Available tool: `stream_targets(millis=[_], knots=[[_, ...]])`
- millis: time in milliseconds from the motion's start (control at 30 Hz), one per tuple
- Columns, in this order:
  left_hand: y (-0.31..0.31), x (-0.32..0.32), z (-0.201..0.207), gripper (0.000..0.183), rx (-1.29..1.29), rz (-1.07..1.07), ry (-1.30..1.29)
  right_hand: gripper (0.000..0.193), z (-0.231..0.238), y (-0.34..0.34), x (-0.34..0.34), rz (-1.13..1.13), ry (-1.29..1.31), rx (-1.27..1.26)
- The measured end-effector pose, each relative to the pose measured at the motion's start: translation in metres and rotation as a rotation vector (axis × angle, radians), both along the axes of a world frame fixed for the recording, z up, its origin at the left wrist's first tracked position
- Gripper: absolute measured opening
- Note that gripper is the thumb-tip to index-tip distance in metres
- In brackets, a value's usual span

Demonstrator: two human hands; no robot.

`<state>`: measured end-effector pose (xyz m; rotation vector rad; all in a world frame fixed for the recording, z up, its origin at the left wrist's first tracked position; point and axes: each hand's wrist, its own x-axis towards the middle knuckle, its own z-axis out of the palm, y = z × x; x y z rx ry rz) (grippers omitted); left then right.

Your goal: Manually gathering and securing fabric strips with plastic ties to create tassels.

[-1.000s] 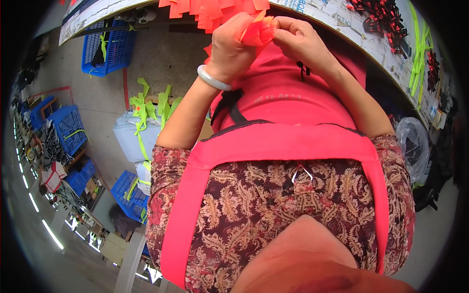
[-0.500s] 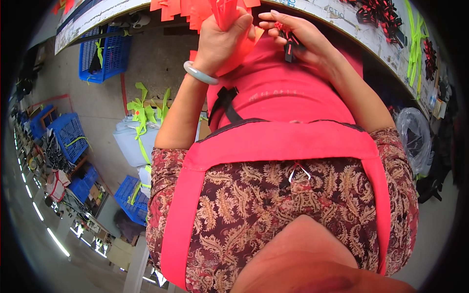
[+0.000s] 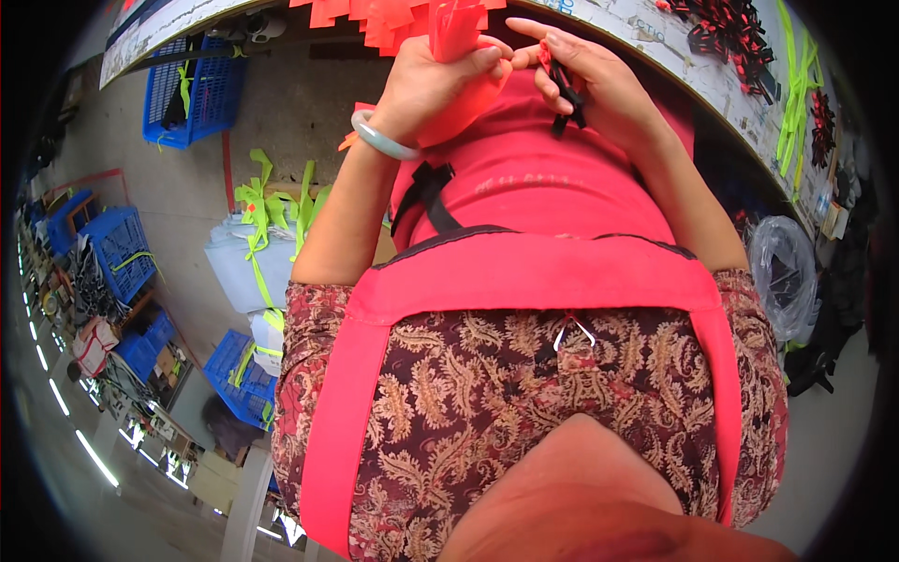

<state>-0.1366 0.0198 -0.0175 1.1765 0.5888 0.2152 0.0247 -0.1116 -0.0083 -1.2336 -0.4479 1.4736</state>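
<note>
My left hand (image 3: pixel 433 82), with a pale jade bangle (image 3: pixel 382 137) on the wrist, grips a bunch of orange-red fabric strips (image 3: pixel 456 28) near the top of the view. My right hand (image 3: pixel 590 80) is beside it, its fingers pinching a small black strap piece with a clip (image 3: pixel 565 86). The thumb of the left hand and the fingertips of the right almost touch. More orange-red strips (image 3: pixel 375 14) lie on the edge of the workbench (image 3: pixel 655 33) just above both hands. A pink apron (image 3: pixel 524 178) covers my front below them.
Black and red strap pieces (image 3: pixel 726 23) and neon yellow straps (image 3: pixel 796 84) lie on the bench at the right. Blue crates (image 3: pixel 192 89) stand on the floor at left, with white bundles tied in yellow straps (image 3: pixel 257 248). A clear plastic bag (image 3: pixel 782 272) hangs at right.
Both hands have drifted up toward the bench edge. The right hand now shows a black strap piece between its fingers, and the left holds the strips more upright.
</note>
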Motion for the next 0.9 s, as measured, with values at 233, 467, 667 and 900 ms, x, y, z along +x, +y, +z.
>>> stream_targets(millis=[233,467,667,900], knots=[[-0.012,0.004,-0.014,0.011,0.064,0.046,-0.061,0.037,-0.013,-0.006,0.008,0.029,0.118,0.049],[-0.015,0.006,-0.01,0.01,0.217,0.049,-0.081,0.02,-0.012,-0.007,0.003,-0.018,-0.314,0.041],[-0.02,0.003,-0.019,0.012,0.291,0.099,-0.115,0.022,0.004,-0.002,-0.015,-0.026,-0.567,0.054],[-0.018,0.001,-0.021,0.013,0.409,0.098,-0.142,0.023,-0.002,-0.009,-0.021,-0.058,-0.732,0.148]])
